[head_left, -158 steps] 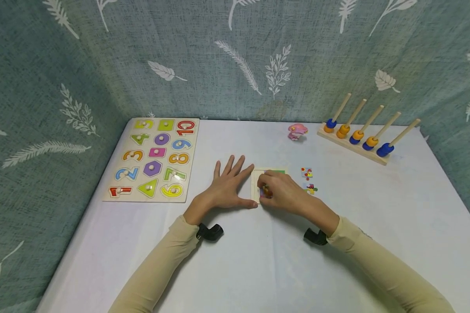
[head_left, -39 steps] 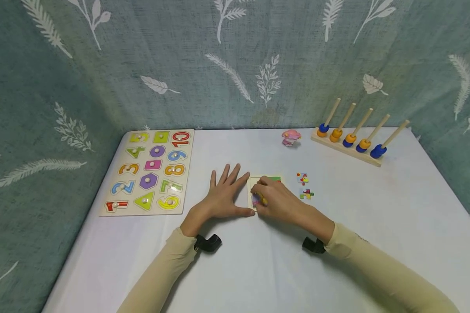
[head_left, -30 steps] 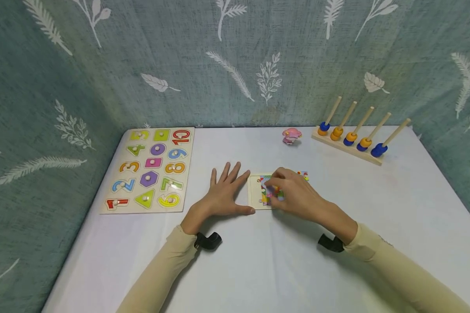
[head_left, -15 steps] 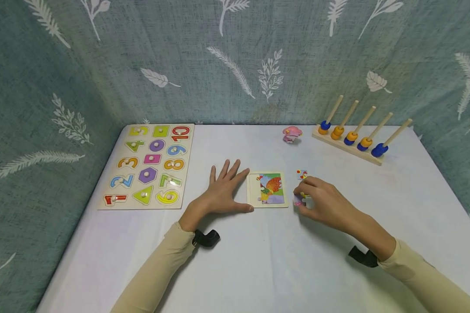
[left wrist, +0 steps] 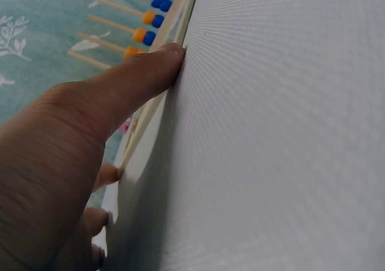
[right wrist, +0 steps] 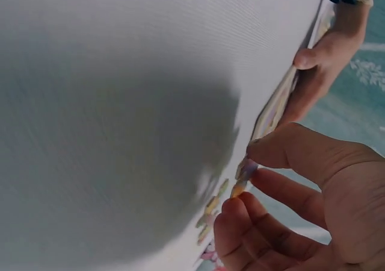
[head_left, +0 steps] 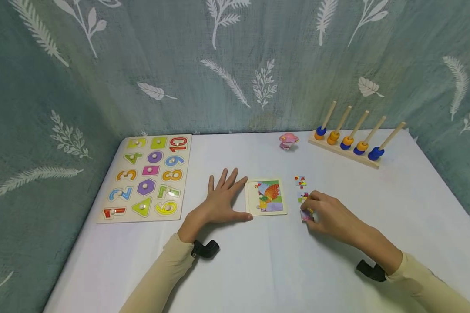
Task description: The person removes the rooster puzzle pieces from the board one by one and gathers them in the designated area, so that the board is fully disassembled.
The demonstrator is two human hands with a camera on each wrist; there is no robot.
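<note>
A small framed jigsaw puzzle (head_left: 252, 198) lies mid-table, showing part of a hen picture on its right side and a bare strip on its left. My left hand (head_left: 220, 203) is spread flat beside it, forefinger and thumb touching the frame's left corners; in the left wrist view the thumb (left wrist: 138, 81) rests along the frame's edge. To the right of the frame, my right hand (head_left: 333, 217) pinches a purple-and-yellow puzzle piece (right wrist: 245, 170) between thumb and fingers, close above the table. Two loose puzzle pieces lie just beyond it, the farther one (head_left: 300, 181) fully visible, the nearer one (head_left: 302, 197) partly covered.
At the left lies a wooden number-and-shape peg board (head_left: 145, 178). A pink figurine (head_left: 288, 141) stands near the back edge. Behind and to the right is a bead stacker (head_left: 344, 150) with several pegs and blue and orange beads. A patterned curtain (head_left: 235, 87) borders the table's back.
My right hand has lifted the purple-and-yellow puzzle piece off the framed puzzle's left side and carried it right, then slightly nearer, beside the loose pieces. My left hand keeps its place.
</note>
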